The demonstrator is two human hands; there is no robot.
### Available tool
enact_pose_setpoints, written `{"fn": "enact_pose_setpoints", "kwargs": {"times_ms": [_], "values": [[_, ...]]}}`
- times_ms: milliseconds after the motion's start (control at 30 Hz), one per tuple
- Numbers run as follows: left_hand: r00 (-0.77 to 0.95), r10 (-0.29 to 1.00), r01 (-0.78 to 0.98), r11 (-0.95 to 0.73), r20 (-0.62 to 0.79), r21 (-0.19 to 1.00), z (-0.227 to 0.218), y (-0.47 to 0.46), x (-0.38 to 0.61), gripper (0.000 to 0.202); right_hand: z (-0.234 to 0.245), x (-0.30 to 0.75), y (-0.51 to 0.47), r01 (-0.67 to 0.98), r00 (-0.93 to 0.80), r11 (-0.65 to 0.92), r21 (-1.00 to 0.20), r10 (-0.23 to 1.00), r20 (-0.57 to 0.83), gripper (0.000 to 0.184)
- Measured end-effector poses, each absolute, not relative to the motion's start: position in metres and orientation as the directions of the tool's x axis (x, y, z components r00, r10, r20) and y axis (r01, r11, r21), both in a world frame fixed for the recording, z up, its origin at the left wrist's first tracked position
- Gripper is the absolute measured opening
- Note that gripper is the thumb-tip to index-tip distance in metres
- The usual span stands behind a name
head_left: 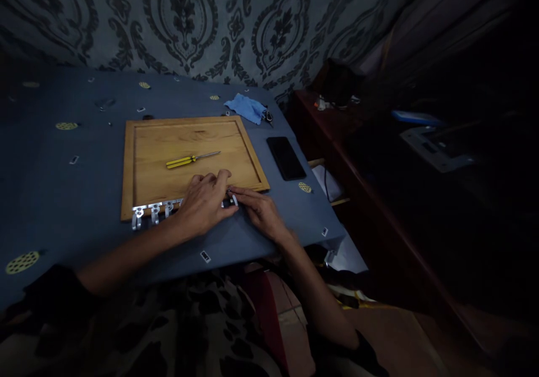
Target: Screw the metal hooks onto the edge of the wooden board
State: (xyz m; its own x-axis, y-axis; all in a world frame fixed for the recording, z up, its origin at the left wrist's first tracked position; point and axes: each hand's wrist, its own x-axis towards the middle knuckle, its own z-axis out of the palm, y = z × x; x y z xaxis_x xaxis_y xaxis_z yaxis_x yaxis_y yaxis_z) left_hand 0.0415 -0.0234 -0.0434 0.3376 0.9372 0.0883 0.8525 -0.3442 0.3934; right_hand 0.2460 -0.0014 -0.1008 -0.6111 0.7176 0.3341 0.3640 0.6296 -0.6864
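A wooden panel (197, 133) with a raised rim lies on the cloth-covered table. Along its near edge runs a silvery metal hook rail (155, 213) with several hooks. My left hand (206, 200) bends over the rail's right part, hiding that stretch, with its thumb below the rail and its fingers on the panel side. At the rail's right end my right hand (259, 211) has its fingertips pressed together beside my left fingers; whatever small thing they pinch is too dark to tell. A yellow-handled screwdriver (185, 161) rests on the panel, beyond my left hand.
To the panel's right lies a black phone (286, 158). Behind it is a crumpled blue cloth (246, 107) with a small dark metal item beside it. A patterned curtain (181, 23) hangs behind the table (96, 99). Reddish-brown furniture (337, 136) stands at the right.
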Motion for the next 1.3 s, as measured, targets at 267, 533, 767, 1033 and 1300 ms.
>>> {"fn": "enact_pose_setpoints", "kwargs": {"times_ms": [267,533,767,1033,1300], "values": [[0.337,0.938,0.848,-0.341,0.083,0.406,-0.042,-0.022,0.041,0.059,-0.099,0.245,-0.002,0.351,-0.613,0.630,-0.693,0.714,0.339,0.058],[0.341,0.935,0.839,-0.348,0.095,0.419,-0.044,-0.023,0.041,0.058,-0.097,0.243,-0.003,0.368,-0.595,0.614,-0.699,0.733,0.330,0.060],[0.351,0.931,0.825,-0.358,0.098,0.437,-0.023,-0.012,0.012,0.046,-0.100,0.242,-0.002,0.363,-0.590,0.637,-0.680,0.722,0.361,0.065],[0.177,0.984,0.962,-0.181,0.037,0.207,-0.027,0.029,-0.063,0.037,-0.105,0.242,0.001,0.346,-0.580,0.649,-0.678,0.716,0.389,0.068],[0.172,0.984,0.936,-0.177,0.045,0.305,-0.045,0.035,-0.079,0.019,-0.106,0.241,0.000,0.368,-0.577,0.657,-0.658,0.717,0.393,0.069]]}}
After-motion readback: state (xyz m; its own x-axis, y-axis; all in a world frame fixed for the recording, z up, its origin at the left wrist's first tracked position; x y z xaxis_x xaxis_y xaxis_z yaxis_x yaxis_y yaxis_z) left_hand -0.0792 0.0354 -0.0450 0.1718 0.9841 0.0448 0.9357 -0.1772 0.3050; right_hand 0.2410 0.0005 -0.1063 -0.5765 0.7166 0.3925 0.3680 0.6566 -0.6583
